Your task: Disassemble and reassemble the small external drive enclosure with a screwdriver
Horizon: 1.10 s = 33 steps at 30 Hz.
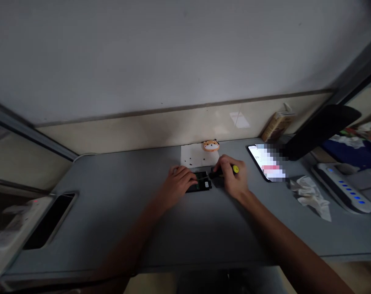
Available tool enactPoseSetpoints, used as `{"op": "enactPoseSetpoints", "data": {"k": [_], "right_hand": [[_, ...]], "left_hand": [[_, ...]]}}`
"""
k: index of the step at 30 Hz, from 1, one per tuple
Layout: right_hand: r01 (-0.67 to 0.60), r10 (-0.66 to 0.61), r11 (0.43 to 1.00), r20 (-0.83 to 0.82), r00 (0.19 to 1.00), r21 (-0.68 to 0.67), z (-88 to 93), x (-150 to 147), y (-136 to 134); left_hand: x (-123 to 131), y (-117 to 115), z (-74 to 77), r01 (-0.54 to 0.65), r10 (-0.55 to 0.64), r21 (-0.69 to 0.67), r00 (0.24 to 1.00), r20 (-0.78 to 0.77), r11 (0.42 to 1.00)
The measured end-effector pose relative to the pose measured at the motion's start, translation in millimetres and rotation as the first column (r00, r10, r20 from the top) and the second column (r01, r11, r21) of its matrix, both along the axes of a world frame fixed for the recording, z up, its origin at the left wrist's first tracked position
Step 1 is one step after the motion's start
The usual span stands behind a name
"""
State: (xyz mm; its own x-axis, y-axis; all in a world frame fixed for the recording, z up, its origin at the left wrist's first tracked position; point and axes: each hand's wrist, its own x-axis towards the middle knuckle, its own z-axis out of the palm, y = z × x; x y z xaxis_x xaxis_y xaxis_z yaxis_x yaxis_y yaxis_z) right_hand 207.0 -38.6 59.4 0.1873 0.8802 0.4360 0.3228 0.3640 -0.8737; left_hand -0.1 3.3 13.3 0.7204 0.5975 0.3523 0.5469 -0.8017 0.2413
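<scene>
A small black opened device [201,182] with a green board inside lies on the grey table [118,196]. My left hand [179,182] rests on its left end, fingers curled down onto it. My right hand [230,176] is closed round a screwdriver [225,172] with a black grip and yellow end cap; its tip points left at the device. Just behind lies a white sheet of paper [194,156] with several tiny dark screws on it.
An orange animal-shaped figure [211,145] sits at the paper's far edge. A lit phone [266,162] lies to the right, with a crumpled tissue [310,197], a power strip with blue lights [344,188] and a carton [277,125] beyond. A dark phone [50,220] lies far left.
</scene>
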Motion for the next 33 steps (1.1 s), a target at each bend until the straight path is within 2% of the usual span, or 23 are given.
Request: {"op": "enactPoseSetpoints", "data": {"k": [9, 18, 33], "right_hand": [[0.025, -0.025, 1.000, -0.016, 1.000, -0.014, 2.1, 0.7, 0.3], [0.091, -0.094, 0.995, -0.067, 0.993, -0.043, 3.3, 2.6, 2.0], [0.088, -0.091, 0.995, -0.093, 0.991, -0.036, -0.2, 4.7, 3.2]], "left_hand": [[-1.0, 0.1, 0.7, -0.007, 0.008, -0.020, 1.000, 0.015, 1.000], [1.5, -1.8, 1.3, -0.056, 0.063, -0.124, 0.996, 0.055, 0.991], [0.9, -0.2, 0.3, -0.040, 0.050, -0.088, 0.993, 0.110, 0.995]]}}
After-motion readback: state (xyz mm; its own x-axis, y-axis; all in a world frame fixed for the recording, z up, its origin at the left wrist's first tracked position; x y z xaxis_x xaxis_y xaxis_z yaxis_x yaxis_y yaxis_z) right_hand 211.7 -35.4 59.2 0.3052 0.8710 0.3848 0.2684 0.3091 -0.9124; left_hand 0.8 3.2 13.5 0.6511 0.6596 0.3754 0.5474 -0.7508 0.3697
